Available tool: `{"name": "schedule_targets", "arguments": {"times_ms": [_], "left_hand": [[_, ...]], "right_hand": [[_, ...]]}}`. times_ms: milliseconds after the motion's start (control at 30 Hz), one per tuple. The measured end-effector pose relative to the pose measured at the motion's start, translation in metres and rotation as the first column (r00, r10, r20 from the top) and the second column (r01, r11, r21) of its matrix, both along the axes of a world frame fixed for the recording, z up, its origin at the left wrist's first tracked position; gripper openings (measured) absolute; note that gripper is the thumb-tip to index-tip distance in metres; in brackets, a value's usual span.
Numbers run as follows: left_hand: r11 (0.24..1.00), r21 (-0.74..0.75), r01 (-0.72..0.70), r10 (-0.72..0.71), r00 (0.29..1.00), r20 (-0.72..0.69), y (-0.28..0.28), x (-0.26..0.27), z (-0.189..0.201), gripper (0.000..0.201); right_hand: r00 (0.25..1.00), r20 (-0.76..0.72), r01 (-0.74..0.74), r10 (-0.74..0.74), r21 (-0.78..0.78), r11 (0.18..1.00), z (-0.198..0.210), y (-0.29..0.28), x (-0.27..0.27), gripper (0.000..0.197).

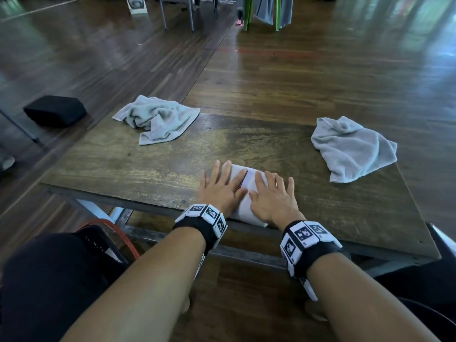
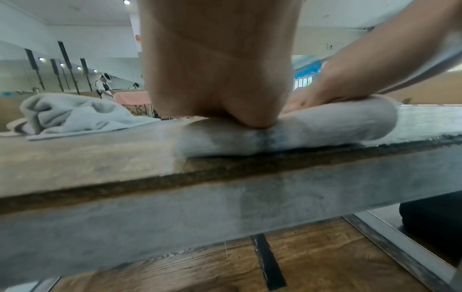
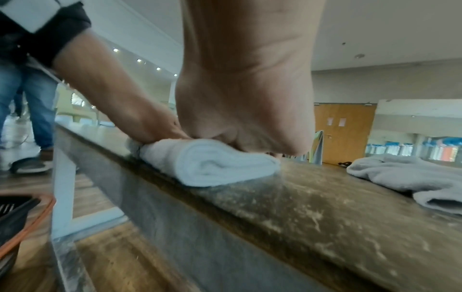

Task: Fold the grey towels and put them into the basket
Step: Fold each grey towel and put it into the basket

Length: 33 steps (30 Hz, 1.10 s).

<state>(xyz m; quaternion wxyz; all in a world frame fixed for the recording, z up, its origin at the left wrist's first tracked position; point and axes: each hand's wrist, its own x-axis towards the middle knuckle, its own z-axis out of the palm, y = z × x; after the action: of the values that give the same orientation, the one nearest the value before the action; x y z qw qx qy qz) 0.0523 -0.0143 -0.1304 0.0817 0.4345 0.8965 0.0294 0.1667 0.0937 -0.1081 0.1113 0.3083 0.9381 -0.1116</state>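
Observation:
A folded grey towel (image 1: 246, 183) lies at the near edge of the wooden table (image 1: 148, 169). My left hand (image 1: 220, 187) and right hand (image 1: 272, 193) both press flat on it, fingers straight and spread. In the left wrist view the heel of my left hand (image 2: 237, 110) bears down on the folded towel (image 2: 312, 128). In the right wrist view my right palm (image 3: 250, 126) presses the same towel (image 3: 207, 164). A crumpled grey towel (image 1: 158, 119) lies at the far left of the table, another crumpled grey towel (image 1: 352, 149) at the right. A black basket (image 1: 103, 240) with an orange rim stands on the floor below left.
A black box (image 1: 55, 111) sits on the floor to the left. Chair legs and hanging grey cloths (image 1: 266, 8) stand far ahead. My dark-clad knee (image 1: 49, 280) is near the basket. A person in jeans (image 3: 32, 94) stands left of the table.

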Motion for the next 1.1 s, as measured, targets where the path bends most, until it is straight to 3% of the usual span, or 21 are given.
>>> {"name": "schedule_targets", "arguments": {"times_ms": [100, 200, 367, 467, 567, 733, 1100], "left_hand": [[0.984, 0.018, -0.175, 0.176, 0.982, -0.064, 0.001, -0.003, 0.012, 0.064], [0.959, 0.146, -0.244, 0.247, 0.969, -0.001, 0.002, 0.01, 0.017, 0.063], [0.939, 0.203, -0.276, 0.243, 0.954, 0.175, 0.0, 0.038, 0.005, 0.062], [0.946, 0.181, -0.269, 0.233, 0.953, 0.195, -0.001, 0.043, -0.006, 0.063], [0.947, 0.171, -0.271, 0.233, 0.949, 0.214, -0.002, 0.038, -0.008, 0.065], [0.939, 0.171, -0.297, 0.263, 0.944, 0.198, -0.003, 0.038, -0.01, 0.068], [0.933, 0.145, -0.328, 0.297, 0.933, 0.202, -0.009, 0.044, -0.007, 0.077]], "right_hand": [[0.996, 0.076, 0.055, -0.055, 0.004, 0.998, 0.01, 0.004, 0.005, 0.064], [0.991, 0.106, 0.072, -0.081, 0.089, 0.993, 0.017, 0.003, 0.018, 0.063], [0.976, -0.07, 0.211, -0.204, 0.105, 0.972, 0.024, 0.011, 0.023, 0.048], [0.975, -0.201, 0.096, -0.094, 0.003, 0.995, 0.012, 0.015, 0.023, 0.052], [0.985, -0.17, -0.046, 0.024, -0.128, 0.991, -0.013, 0.014, 0.026, 0.062], [0.979, -0.203, -0.034, -0.007, -0.2, 0.979, -0.029, 0.018, 0.028, 0.06], [0.979, -0.203, -0.034, -0.007, -0.195, 0.98, -0.027, 0.015, 0.034, 0.063]]}}
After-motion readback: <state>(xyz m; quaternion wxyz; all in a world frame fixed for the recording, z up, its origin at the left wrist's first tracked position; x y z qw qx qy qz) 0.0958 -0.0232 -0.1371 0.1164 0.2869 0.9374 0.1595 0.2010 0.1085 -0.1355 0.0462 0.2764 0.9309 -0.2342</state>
